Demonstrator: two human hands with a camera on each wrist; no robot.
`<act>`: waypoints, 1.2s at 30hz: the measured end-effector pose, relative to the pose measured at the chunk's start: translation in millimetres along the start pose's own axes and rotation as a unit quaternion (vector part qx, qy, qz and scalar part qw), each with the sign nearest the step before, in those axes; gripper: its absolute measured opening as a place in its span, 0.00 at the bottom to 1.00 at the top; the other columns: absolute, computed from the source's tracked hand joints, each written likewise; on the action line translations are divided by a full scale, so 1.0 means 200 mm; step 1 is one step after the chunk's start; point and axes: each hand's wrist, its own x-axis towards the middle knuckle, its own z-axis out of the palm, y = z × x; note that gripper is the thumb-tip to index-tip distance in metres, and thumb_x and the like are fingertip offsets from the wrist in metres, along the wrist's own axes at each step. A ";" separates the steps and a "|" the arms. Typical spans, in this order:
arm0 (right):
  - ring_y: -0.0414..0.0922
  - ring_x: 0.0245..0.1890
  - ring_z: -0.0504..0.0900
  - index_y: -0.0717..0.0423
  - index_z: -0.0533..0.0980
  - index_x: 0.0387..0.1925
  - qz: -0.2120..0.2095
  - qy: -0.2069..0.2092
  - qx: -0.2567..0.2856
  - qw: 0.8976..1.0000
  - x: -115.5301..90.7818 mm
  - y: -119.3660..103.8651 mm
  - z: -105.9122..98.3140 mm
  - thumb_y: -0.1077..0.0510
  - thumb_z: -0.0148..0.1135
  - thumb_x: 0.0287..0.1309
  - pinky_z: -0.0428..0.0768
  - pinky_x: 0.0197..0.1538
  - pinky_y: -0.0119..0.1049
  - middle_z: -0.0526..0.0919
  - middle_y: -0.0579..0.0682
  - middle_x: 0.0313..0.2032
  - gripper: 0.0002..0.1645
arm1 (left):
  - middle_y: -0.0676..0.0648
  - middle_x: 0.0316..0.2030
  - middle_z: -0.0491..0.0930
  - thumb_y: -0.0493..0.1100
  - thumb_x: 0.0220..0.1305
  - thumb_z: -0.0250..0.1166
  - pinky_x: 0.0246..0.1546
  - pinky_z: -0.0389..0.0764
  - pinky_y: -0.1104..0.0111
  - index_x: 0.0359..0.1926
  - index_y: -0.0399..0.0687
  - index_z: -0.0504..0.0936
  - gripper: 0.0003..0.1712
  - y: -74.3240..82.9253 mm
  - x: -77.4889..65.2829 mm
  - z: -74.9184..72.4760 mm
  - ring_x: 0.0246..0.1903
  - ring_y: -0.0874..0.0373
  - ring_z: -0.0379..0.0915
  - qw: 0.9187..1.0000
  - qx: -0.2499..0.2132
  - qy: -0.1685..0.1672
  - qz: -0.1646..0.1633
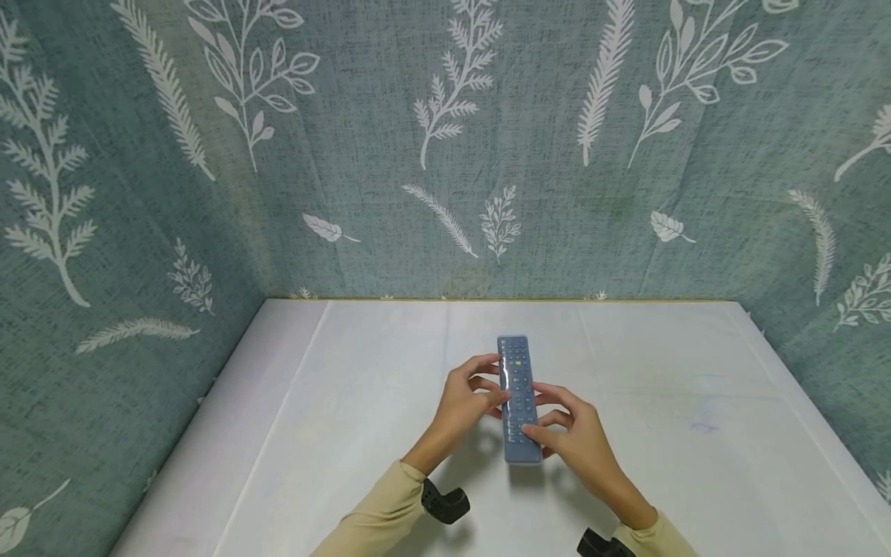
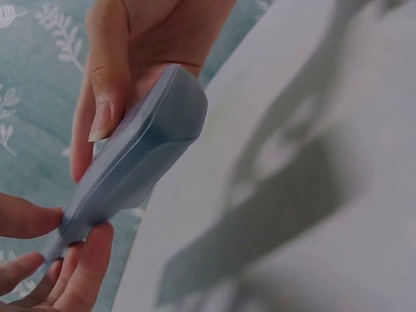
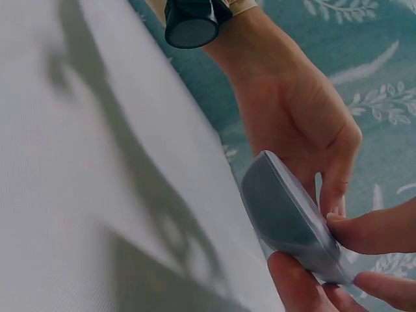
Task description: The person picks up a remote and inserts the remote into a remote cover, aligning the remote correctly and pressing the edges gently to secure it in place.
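Observation:
A long blue-grey remote control (image 1: 518, 406) with rows of buttons and one yellow button is held above the white table. It has a glossy, see-through-looking surface. My left hand (image 1: 472, 396) grips its left edge near the middle, thumb on the button face. On the right edge, lower down, my right hand (image 1: 572, 435) pinches it with the thumb on top and fingers at the side. In the left wrist view the remote control (image 2: 140, 146) shows its thick near end and its underside, tilted. The right wrist view also shows that end of the remote control (image 3: 283, 208).
The white table (image 1: 348, 402) lies beneath both hands, with the remote's shadow on it. Green-blue fabric (image 1: 362, 139) with white leaf patterns stands behind the table and along its sides. Dark wrist cameras (image 1: 445, 503) sit on both sleeves.

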 end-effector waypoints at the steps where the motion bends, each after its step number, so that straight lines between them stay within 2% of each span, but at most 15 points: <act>1: 0.45 0.31 0.82 0.61 0.69 0.61 0.002 0.001 0.000 1.000 0.00 0.00 0.00 0.70 0.70 0.47 0.83 0.23 0.43 0.74 0.63 0.50 0.36 | 0.34 0.49 0.73 0.25 0.51 0.65 0.29 0.84 0.56 0.60 0.33 0.71 0.32 0.02 -0.01 0.00 0.37 0.50 0.75 1.000 0.001 0.000 -0.003; 3: 0.45 0.31 0.82 0.61 0.69 0.61 0.006 0.002 -0.001 1.000 0.01 0.01 0.00 0.70 0.69 0.47 0.83 0.23 0.43 0.74 0.63 0.50 0.36 | 0.32 0.49 0.72 0.24 0.51 0.64 0.30 0.84 0.54 0.60 0.31 0.70 0.32 0.05 -0.02 0.00 0.37 0.50 0.75 1.000 0.007 0.001 -0.007; 5: 0.45 0.31 0.82 0.61 0.69 0.60 0.009 0.003 -0.004 1.000 0.02 0.02 0.00 0.70 0.69 0.47 0.83 0.23 0.43 0.74 0.63 0.49 0.36 | 0.31 0.50 0.72 0.24 0.51 0.64 0.30 0.84 0.54 0.60 0.32 0.70 0.32 0.03 -0.01 0.00 0.37 0.50 0.75 1.000 0.007 0.002 -0.009; 12: 0.45 0.29 0.82 0.61 0.71 0.59 0.018 0.010 -0.021 1.000 0.07 0.06 0.02 0.73 0.68 0.46 0.83 0.22 0.42 0.76 0.62 0.47 0.35 | 0.37 0.48 0.74 0.25 0.50 0.65 0.27 0.85 0.59 0.60 0.36 0.71 0.33 -0.14 0.09 -0.02 0.35 0.54 0.76 1.000 0.008 0.009 -0.019; 21: 0.47 0.29 0.82 0.64 0.72 0.57 0.039 0.024 -0.036 0.998 0.11 0.13 0.05 0.73 0.69 0.44 0.82 0.20 0.40 0.77 0.60 0.43 0.34 | 0.36 0.48 0.73 0.25 0.49 0.64 0.28 0.84 0.56 0.61 0.35 0.71 0.34 -0.25 0.13 -0.04 0.34 0.53 0.78 0.999 0.022 0.013 -0.032; 27: 0.47 0.28 0.81 0.66 0.72 0.57 0.043 0.030 -0.068 0.996 0.13 0.16 0.05 0.74 0.69 0.43 0.82 0.20 0.41 0.77 0.59 0.41 0.34 | 0.40 0.45 0.74 0.24 0.48 0.64 0.26 0.84 0.64 0.60 0.35 0.72 0.34 -0.29 0.15 -0.02 0.33 0.56 0.77 0.998 0.047 0.016 -0.046; 36: 0.44 0.26 0.80 0.67 0.72 0.56 0.051 0.032 -0.106 0.993 0.13 0.20 0.05 0.74 0.68 0.42 0.82 0.19 0.40 0.76 0.58 0.41 0.34 | 0.40 0.46 0.76 0.23 0.47 0.64 0.22 0.83 0.68 0.58 0.31 0.73 0.33 -0.34 0.16 0.01 0.28 0.58 0.77 0.994 0.095 0.017 -0.044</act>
